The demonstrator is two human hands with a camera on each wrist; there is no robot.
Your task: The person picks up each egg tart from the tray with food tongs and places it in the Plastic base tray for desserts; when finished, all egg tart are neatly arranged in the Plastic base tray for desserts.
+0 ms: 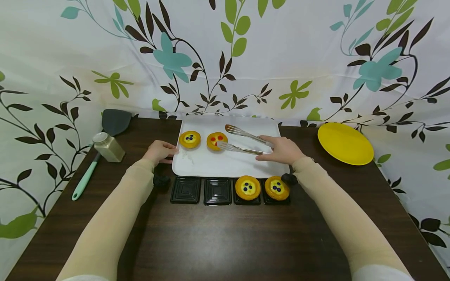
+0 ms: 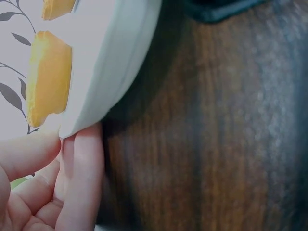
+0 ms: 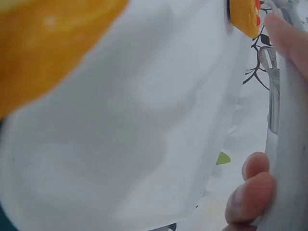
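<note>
My left hand point(image 1: 159, 152) pinches the left rim of a white tray point(image 1: 211, 168), thumb on top and fingers below, as the left wrist view shows. On the tray sit a tart with blue dots point(image 1: 190, 139) and a tart with red dots point(image 1: 212, 143). Metal tongs point(image 1: 246, 134) are held by my right hand point(image 1: 283, 150) over the tray's right half. Their arms are spread, the nearer tip overlapping the red-dotted tart's right side in the head view; whether it touches cannot be told. The right wrist view shows fingers around the tongs' handle point(image 3: 293, 144).
Before the tray stand black square holders point(image 1: 185, 190) in a row; the two right ones carry blue-dotted tarts point(image 1: 247, 187). A yellow plate point(image 1: 346, 143) lies far right. At left are a shaker jar point(image 1: 109, 147) and a spatula point(image 1: 85, 179) partly behind it.
</note>
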